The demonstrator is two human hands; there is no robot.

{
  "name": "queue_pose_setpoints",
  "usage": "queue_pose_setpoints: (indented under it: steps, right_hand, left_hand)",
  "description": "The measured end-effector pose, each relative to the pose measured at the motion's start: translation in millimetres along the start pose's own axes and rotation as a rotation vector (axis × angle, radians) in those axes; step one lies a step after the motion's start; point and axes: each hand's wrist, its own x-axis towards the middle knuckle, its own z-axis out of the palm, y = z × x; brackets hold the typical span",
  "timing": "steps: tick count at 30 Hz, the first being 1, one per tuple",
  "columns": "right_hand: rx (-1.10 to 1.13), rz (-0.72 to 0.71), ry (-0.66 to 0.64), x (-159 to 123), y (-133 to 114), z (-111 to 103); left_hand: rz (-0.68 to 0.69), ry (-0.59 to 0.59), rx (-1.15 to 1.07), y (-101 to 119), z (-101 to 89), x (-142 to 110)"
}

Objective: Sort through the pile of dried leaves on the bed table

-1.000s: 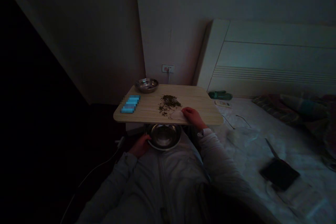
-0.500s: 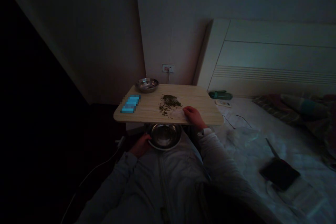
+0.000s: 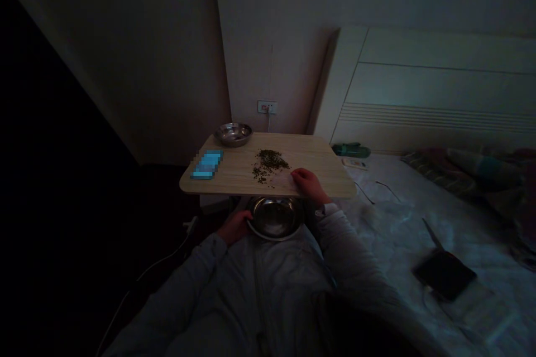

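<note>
Small dark green beans, likely mung beans (image 3: 271, 159), lie in a loose heap on the light wooden table (image 3: 322, 156), with several strewn toward its front edge. My right hand (image 3: 309, 184) rests at the front right of the table, its fingers closed on a thin, pale, see-through sheet (image 3: 283, 179) lying beside the beans. Below the front edge, over my lap, my left hand (image 3: 235, 226) grips the left rim of a steel bowl (image 3: 274, 232). That bowl is upright, and its far side is partly hidden under the tabletop.
At the table's back left stands another steel bowl (image 3: 233, 135). A lit phone (image 3: 207, 164), its screen blurred, lies at the left. To the right, a bed (image 3: 393, 245) carries a green bottle (image 3: 352, 150), glasses (image 3: 377, 192) and a dark flat object (image 3: 444, 274). A white cable (image 3: 144, 270) hangs at lower left.
My left hand has shifted the steel bowl to the right beneath the table's front edge. My right hand and the pale sheet stay almost in place beside the beans.
</note>
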Motion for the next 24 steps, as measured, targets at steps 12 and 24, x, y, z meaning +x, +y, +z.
queue_pose_setpoints:
  steps: [12,24]
  right_hand:
    - [-0.014,0.0,0.006,-1,-1,-2]
    - [0.008,-0.001,0.004,-2,-4,-1]
  left_hand:
    - [-0.245,-0.023,0.023,8,18.1,-8]
    - [-0.157,-0.008,-0.015,-2,3.9,-8]
